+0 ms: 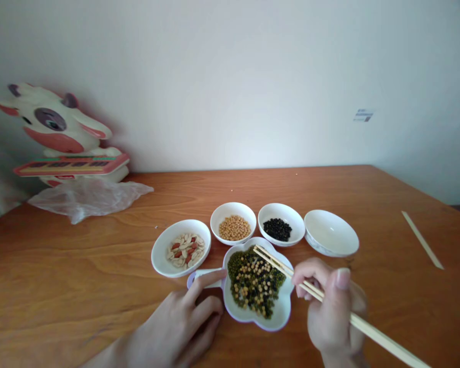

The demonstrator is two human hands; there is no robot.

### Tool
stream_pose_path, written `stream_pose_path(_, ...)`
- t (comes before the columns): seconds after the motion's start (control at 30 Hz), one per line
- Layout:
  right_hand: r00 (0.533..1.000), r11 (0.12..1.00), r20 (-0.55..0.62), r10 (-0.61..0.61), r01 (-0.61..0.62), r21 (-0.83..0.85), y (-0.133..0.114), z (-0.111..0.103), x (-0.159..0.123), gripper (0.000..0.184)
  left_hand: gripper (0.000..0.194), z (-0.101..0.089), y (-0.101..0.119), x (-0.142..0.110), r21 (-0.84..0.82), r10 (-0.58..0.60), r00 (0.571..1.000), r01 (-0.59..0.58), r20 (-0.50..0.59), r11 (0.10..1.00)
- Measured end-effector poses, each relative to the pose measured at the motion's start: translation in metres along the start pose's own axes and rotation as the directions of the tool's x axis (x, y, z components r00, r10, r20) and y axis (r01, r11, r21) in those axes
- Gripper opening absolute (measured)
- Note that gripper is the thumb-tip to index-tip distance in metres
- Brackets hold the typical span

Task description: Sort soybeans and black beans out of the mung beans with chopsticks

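Observation:
A white, flower-shaped dish with a handle [281,309] holds a mix of green beans, black beans and yellow soybeans [256,278]. My left hand [184,319] lies beside it, the index finger stretched across the handle to the rim and the other fingers bent near the table. My right hand [331,304] is closed on a pair of wooden chopsticks [379,335]. The chopstick tips are close together over the far edge of the beans; whether they pinch a bean I cannot tell.
Behind the dish stand white bowls: one with seeds and red-skinned peanuts [159,255], one with soybeans [215,221], one with black beans [299,225], and an empty bowl [331,232]. A wooden strip [421,239] lies right; a plastic bag [88,199] and cow toy keyboard [69,133] left.

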State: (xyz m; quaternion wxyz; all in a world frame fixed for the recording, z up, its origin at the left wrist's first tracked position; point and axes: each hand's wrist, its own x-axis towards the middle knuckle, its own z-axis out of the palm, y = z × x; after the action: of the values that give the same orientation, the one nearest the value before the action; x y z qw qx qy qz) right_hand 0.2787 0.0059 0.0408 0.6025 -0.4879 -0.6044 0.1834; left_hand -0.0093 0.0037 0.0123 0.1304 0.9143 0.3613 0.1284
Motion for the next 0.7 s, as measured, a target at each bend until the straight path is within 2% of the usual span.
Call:
stream_pose_path(0.13,0.993,0.998,-0.096,-0.063,0.064,0.011,0.001,0.007,0.002,0.076,0.021,-0.003,0.003,0.003,0.047,0.011,0.998,-0.008,-0.057,0.999)
stream_pose_path(0.23,0.987,0.997,-0.143,-0.074,0.073,-0.012,0.002,0.014,0.005,0.081,0.018,-0.005,0.006,0.006,0.057,-0.005,0.999,0.008,-0.052,0.998)
stream_pose_path(0.37,0.984,0.997,-0.163,-0.068,0.074,0.036,0.013,0.025,0.01,0.083,0.02,0.005,0.004,0.007,0.083,-0.038,0.996,0.045,-0.08,0.996)
stream_pose_path(0.43,0.993,0.999,-0.122,0.001,0.005,0.044,0.021,0.032,0.01,0.081,0.02,0.015,0.001,0.005,0.084,-0.03,0.994,0.039,-0.108,0.996)
stream_pose_path(0.47,0.994,0.998,-0.09,0.056,-0.053,0.041,0.024,0.035,0.009,0.079,0.022,0.019,0.0,0.004,0.087,-0.059,0.989,0.071,-0.133,0.994)
stream_pose_path(0.53,0.983,0.983,-0.037,0.18,-0.179,0.046,0.028,0.04,0.006,0.073,0.022,0.024,-0.003,0.002,0.085,-0.053,0.988,0.065,-0.146,0.994)
stream_pose_path(0.7,0.952,0.949,-0.022,0.307,-0.304,0.09,0.026,0.047,-0.002,0.068,0.017,0.03,-0.008,0.002,0.089,-0.002,0.986,0.017,-0.168,0.996)
